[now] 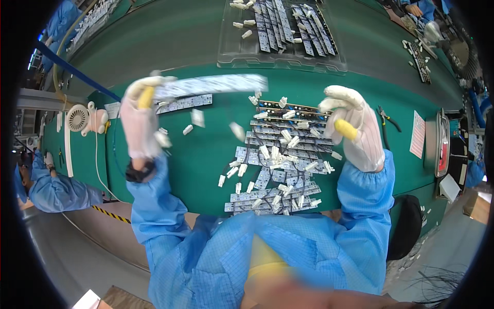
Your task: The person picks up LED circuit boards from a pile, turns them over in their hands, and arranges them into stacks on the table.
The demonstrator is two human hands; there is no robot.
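My left hand (140, 121), in a white glove with a yellow thumb cover, is closed on one end of a long, narrow circuit board strip (221, 84). The strip is smeared by motion and hangs above the green table, with blurred white connectors (237, 132) below it. Beneath it lies another circuit board strip (190, 103). My right hand (356, 131), gloved alike, has its fingers curved and apart, with nothing seen between them. It hovers at the right end of a pile of wired circuit board strips (288, 139) with many white connectors.
A clear plastic tray (283, 63) of more strips stands at the far side. Pliers (387, 119) and a paper sheet (418, 135) lie to the right. A small fan (80, 119) with a cable stands at the left. Other people in blue work nearby.
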